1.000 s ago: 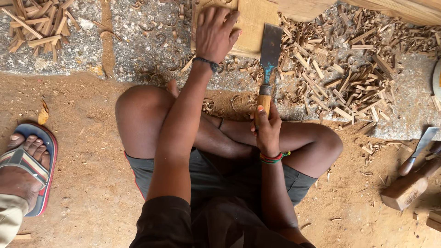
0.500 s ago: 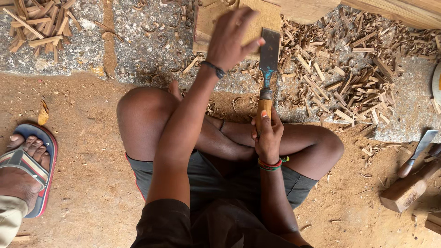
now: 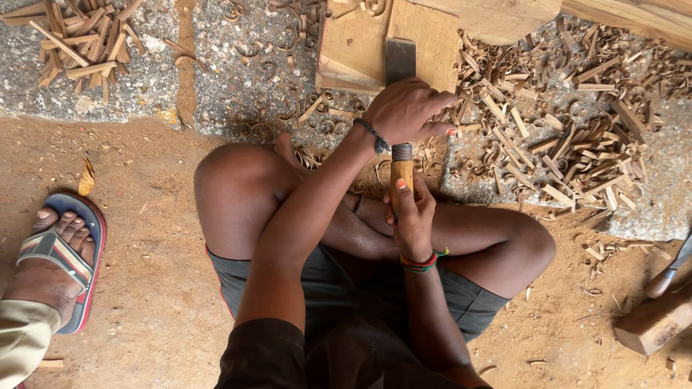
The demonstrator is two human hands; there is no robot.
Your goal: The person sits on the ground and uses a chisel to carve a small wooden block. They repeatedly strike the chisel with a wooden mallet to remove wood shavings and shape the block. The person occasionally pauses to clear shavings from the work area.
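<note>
Gripping chisel [image 3: 401,108] handle, right hand [image 3: 412,216] closing around it; left hand [image 3: 407,109] curling over blade, pressing onto board [image 3: 360,43].

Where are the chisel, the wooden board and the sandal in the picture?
chisel [image 3: 401,171]: head view, on the wooden handle below the metal ring.
wooden board [image 3: 357,45]: head view, on its bare left half.
sandal [image 3: 90,220]: head view, on the blue and red rim.

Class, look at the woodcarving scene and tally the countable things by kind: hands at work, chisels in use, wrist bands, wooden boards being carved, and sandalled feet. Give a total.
Hands: 2 (left hand, right hand)
Chisel: 1
Wrist bands: 2 (dark bracelet, striped bracelet)
Wooden board: 1
Sandalled foot: 1
Total: 7
</note>
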